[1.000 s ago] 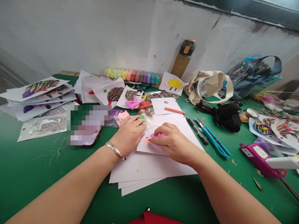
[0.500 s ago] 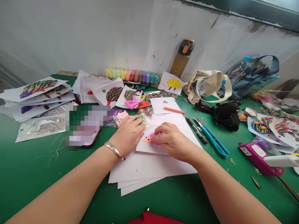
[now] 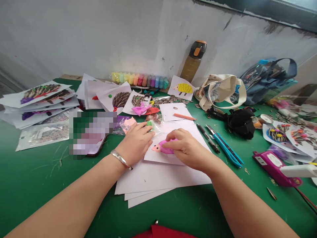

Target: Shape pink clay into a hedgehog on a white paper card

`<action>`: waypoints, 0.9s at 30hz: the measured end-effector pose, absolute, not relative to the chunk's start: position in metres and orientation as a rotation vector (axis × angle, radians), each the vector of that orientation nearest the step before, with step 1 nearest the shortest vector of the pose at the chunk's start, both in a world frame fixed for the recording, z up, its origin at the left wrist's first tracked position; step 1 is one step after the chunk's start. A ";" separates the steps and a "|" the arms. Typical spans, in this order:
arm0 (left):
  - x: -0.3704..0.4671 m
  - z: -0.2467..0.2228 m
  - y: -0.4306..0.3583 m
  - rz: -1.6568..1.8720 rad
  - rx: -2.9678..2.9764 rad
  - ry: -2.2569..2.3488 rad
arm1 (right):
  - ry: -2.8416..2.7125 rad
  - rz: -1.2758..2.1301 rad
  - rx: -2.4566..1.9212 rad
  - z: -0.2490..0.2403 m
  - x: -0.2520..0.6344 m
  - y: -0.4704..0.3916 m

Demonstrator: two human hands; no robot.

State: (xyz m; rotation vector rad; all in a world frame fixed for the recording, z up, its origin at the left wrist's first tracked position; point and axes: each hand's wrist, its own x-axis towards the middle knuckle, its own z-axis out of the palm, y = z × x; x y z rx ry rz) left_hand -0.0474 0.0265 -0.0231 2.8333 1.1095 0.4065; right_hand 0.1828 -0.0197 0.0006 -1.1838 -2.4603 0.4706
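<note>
A small white sheet (image 3: 153,157) bears an animal figure with a pink clay head (image 3: 156,148), black eyes and a purple clay body (image 3: 164,146). My right hand (image 3: 187,148) is over the body, fingers curled, a fingertip and thumb on the purple clay; part of the body is hidden under it. My left hand (image 3: 137,142) lies flat with fingers stretched, at the sheet's left edge beside a bag of pink clay (image 3: 129,123) and a green clay packet (image 3: 149,124). Larger white sheets (image 3: 158,180) lie underneath.
A pen (image 3: 207,137) and blue craft knife (image 3: 224,145) lie to the right. A pink crayon-like stick (image 3: 184,116) rests on paper behind. At the back are a yellow hedgehog picture (image 3: 182,88), sunflower seeds (image 3: 173,99), clay packs (image 3: 140,80) and a bottle (image 3: 193,61). A phone (image 3: 99,148) lies left.
My right hand has slid slightly right along the purple clay, showing more of its left part and the head. My left hand stays in place.
</note>
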 end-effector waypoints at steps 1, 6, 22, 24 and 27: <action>-0.047 -0.023 0.026 0.411 2.833 1.109 | -2.448 0.464 -1.195 0.001 0.185 -0.020; -0.047 -0.023 0.026 0.429 2.825 1.114 | -2.590 0.431 -1.179 -0.003 0.182 -0.020; -0.047 -0.022 0.027 0.433 2.824 1.099 | -2.529 0.373 -1.195 -0.010 0.182 -0.016; -0.047 -0.022 0.027 0.428 2.823 1.098 | -2.485 0.354 -1.205 -0.006 0.185 -0.016; -0.047 -0.022 0.027 0.423 2.812 1.098 | -2.490 0.335 -1.227 -0.004 0.186 -0.017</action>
